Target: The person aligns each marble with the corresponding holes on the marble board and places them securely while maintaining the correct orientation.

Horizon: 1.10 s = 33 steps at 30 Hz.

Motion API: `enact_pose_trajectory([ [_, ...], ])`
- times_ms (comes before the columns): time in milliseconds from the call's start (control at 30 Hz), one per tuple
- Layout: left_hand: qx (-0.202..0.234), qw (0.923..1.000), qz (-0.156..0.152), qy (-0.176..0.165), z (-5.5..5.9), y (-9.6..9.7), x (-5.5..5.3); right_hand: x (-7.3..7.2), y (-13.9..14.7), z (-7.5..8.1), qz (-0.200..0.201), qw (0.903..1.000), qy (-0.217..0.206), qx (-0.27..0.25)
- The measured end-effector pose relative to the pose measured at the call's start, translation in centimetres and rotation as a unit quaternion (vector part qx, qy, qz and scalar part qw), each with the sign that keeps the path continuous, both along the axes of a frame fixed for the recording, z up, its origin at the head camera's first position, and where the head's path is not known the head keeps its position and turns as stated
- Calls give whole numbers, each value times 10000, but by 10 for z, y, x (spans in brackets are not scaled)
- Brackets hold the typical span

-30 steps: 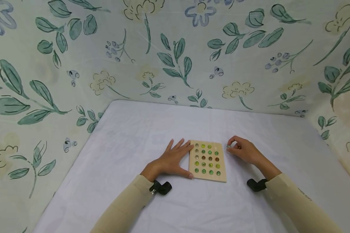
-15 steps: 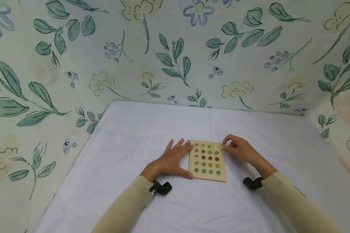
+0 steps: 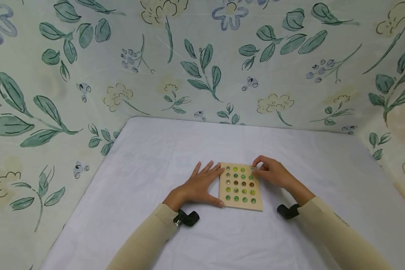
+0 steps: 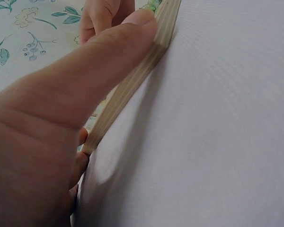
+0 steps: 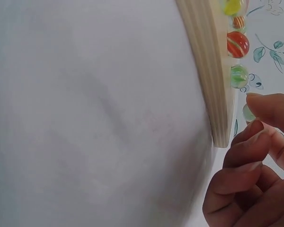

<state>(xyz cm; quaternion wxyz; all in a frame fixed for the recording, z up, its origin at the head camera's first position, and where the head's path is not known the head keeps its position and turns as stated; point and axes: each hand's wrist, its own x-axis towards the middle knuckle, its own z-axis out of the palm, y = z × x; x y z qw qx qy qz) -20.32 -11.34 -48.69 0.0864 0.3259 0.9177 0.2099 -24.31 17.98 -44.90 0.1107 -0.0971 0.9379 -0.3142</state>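
Observation:
A square wooden board (image 3: 240,205) lies on the white cloth, with rows of glass marbles (image 3: 244,184) in its hollows: clear, yellow-green, green and reddish-brown. My left hand (image 3: 198,186) is spread flat at the board's left side, its thumb at the near left corner and fingertips along the edge. At the far right corner, my right hand (image 3: 273,173) pinches a pale green marble (image 5: 247,113) between thumb and forefinger, close over the end of the far row. In the right wrist view, a red swirled marble (image 5: 237,45) and a green one (image 5: 238,76) sit nearby on the board.
White cloth (image 3: 175,142) covers the table around the board. Behind and to the sides hangs fabric with a leaf and flower print (image 3: 202,71). Black wrist cameras (image 3: 189,218) sit below each sleeve cuff.
My right hand has moved left from beside the board to over its far right corner, carrying the marble. The left hand has stayed in place.

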Motion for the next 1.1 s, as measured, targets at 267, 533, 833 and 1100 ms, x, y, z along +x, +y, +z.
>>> enact_pose_trajectory([
  [267,20,10000,-7,12,-1,-1,0,-2,-2,-2,130,9999,-13,-28],
  [533,-40,10000,-56,11,-1,3,-1,2,1,-4,101,9999,-65,-70],
  [833,-47,9999,-155,8,0,8,-1,7,6,-3,53,10000,-34,-68],
  [1100,53,9999,-138,16,1,6,-1,8,5,3,-39,10000,74,-18],
])
